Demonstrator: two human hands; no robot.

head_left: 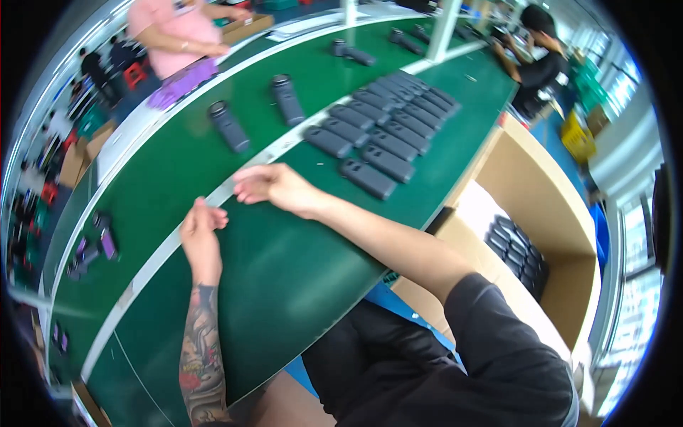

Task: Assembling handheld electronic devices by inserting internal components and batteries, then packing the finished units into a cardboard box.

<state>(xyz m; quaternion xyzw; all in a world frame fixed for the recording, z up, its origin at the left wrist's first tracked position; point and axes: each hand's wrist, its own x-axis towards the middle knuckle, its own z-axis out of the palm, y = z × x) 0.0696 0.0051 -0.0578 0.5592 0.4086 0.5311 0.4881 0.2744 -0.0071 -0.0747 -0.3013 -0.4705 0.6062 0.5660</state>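
Over the near part of the green table (284,285), my left hand (202,238) hovers beside the pale strip (160,260), its fingers loosely bent and apart from the thumb. Just right of it is my right hand (277,189), fingers half curled, above the same strip. Neither hand shows anything in it. Beyond the strip lie two dark grey elongated devices with round heads, one (229,128) nearest my hands and another (287,99) to its right. Dark grey oblong plastic housings (368,177) with small holes at one end sit in rows right of my right hand.
An open cardboard box (548,192) at the right holds several black pieces (516,249). Dark devices with purple parts (107,238) lie at far left; more devices (353,53) lie farther off. A person in pink (174,39) and one in black (541,71) work across the table.
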